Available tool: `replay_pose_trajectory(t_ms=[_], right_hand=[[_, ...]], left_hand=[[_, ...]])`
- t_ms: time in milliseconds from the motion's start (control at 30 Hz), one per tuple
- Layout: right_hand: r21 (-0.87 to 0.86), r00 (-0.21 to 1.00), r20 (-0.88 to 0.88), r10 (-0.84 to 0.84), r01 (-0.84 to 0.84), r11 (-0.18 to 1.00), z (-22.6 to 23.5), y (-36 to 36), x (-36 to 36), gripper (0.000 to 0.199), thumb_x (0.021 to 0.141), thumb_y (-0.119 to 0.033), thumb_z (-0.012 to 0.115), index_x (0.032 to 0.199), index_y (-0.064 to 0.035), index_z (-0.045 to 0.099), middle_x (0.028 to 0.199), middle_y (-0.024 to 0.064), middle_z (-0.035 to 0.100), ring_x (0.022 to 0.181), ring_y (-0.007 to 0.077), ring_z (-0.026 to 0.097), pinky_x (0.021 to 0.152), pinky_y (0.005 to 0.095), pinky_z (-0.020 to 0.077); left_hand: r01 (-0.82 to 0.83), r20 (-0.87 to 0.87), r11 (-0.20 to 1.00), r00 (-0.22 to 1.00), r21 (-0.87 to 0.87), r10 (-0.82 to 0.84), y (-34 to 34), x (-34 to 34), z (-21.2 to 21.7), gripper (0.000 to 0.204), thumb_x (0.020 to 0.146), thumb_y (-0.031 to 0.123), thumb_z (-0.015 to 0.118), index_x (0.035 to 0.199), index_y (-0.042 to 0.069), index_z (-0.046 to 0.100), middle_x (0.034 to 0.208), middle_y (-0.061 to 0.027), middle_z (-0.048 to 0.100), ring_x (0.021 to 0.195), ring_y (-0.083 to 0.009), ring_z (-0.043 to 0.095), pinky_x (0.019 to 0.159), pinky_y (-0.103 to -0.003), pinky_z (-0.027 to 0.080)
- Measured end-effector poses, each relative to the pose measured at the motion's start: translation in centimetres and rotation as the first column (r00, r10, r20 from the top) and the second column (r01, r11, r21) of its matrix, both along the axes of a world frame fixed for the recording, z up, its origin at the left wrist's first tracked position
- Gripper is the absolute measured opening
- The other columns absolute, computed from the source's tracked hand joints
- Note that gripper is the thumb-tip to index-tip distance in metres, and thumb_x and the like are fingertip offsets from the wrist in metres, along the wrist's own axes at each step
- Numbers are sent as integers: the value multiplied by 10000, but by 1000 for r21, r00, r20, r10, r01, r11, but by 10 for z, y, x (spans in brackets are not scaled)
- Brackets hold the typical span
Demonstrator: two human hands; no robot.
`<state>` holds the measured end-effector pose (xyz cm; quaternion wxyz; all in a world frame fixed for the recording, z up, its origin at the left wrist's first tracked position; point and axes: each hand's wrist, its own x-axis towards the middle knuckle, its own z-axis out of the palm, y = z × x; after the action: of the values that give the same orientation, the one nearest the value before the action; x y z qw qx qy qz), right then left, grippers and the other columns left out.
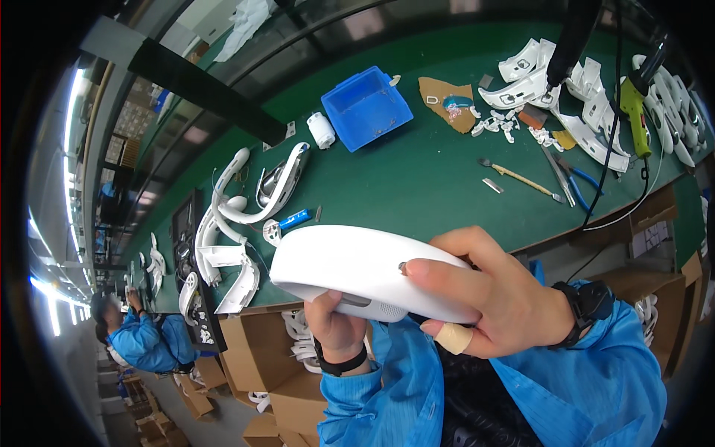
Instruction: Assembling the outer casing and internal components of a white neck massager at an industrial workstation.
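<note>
Both hands grip one curved white plastic shell (365, 272), held in the air off the near edge of the green workbench (432, 186). Right hand (495, 298) wraps its right end; left hand (335, 324) clasps it from beneath. A blue bin (365, 108) sits toward the bench's far edge.

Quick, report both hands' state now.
Left hand: closed on the underside of the white curved plastic part.
Right hand: closed on the same part's right end.

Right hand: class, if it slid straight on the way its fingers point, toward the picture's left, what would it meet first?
Probably the curved white shells at the bench edge, past the white housing the right hand holds; depth is unclear.
</note>
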<state>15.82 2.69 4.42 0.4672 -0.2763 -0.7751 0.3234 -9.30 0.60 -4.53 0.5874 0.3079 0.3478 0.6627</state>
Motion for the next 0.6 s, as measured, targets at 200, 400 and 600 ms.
replay_pose_trajectory(t_ms=[200,400,600], right_hand=[[-7,990,-137,-25,24,1000,-10,8,4,638,860,-71,690,1451,-38,451,1214,200,545,1048,330,578,875,385,520],[-64,991,-134,16,-25,998,-9,16,12,622,854,-56,682,1433,-16,458,1235,187,559,1055,315,567,880,384,492],[-124,990,-142,17,-35,992,-14,17,13,654,834,-59,702,1434,-9,448,1234,188,555,1044,295,564,881,372,477]], left_hand=[[-19,26,998,999,-56,20,5,24,32,417,813,172,652,1181,48,500,909,-60,494,820,-197,498,787,-394,453],[27,-11,1000,1000,0,-27,5,26,42,570,829,175,659,1340,46,441,893,-54,489,800,-174,491,743,-357,449],[18,-40,1000,999,-25,-19,6,29,46,632,830,192,671,1382,35,404,874,-50,488,781,-153,482,719,-333,448]])
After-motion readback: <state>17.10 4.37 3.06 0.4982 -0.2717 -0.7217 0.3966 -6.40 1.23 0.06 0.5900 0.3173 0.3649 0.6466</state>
